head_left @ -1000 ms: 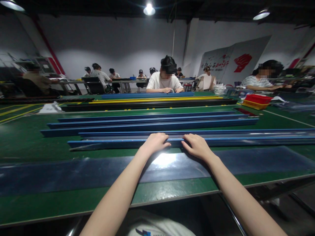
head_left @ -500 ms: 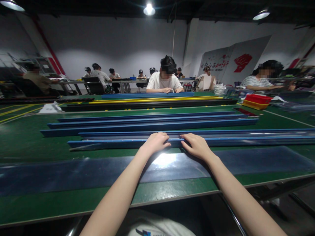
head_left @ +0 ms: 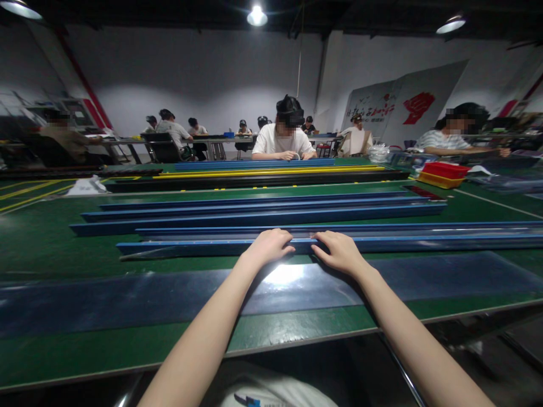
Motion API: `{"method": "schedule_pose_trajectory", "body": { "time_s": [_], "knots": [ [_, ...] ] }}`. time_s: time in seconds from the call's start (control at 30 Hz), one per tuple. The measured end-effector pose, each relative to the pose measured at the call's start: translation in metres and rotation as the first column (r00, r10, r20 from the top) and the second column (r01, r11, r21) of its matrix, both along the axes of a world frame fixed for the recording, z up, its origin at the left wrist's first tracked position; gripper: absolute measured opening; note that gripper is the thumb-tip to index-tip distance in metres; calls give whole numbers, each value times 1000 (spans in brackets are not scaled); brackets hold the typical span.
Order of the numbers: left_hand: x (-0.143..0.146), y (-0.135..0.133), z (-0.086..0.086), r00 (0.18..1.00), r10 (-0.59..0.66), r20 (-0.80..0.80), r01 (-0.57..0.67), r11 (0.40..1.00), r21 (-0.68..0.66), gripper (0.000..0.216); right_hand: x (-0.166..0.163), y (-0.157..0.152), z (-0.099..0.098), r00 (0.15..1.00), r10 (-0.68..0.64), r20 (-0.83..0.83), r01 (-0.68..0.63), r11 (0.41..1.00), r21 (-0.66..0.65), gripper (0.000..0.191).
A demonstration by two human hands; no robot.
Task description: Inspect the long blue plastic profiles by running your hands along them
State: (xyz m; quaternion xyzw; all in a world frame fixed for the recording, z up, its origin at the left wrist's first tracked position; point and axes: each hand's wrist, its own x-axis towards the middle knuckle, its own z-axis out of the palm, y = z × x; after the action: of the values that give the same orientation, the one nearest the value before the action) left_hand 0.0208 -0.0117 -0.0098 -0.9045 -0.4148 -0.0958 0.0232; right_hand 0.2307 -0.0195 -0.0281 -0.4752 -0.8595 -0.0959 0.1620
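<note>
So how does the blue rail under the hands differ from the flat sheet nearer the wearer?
The blue rail has raised walls; the sheet lies flat. The rail is blue; the sheet looks greyer. Left hand and right hand are on the rail; neither is on the sheet. Both lie across the green table.

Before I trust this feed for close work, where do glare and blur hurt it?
Head view: glare whitens the middle of the glossy strip; head view: the central lamp washes white; head view: banner lettering looks smeared; head view: the nearest blue rail looks fairly readable.
</note>
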Motion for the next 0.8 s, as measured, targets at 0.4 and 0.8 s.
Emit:
{"method": "schedule_pose_trajectory", "body": {
  "time_s": [0.4, 0.8],
  "knots": [
    [1, -2, 2, 999, 25, -43, -25, 1000, 12, 22, -1, 0, 2, 1000, -12, 20, 12, 1000, 5, 28],
    [1, -2, 1, 997, 34, -72, -32, 999, 33, 23, -2, -1, 3, 999, -13, 34, 12, 1000, 2, 28]
  ]
}}
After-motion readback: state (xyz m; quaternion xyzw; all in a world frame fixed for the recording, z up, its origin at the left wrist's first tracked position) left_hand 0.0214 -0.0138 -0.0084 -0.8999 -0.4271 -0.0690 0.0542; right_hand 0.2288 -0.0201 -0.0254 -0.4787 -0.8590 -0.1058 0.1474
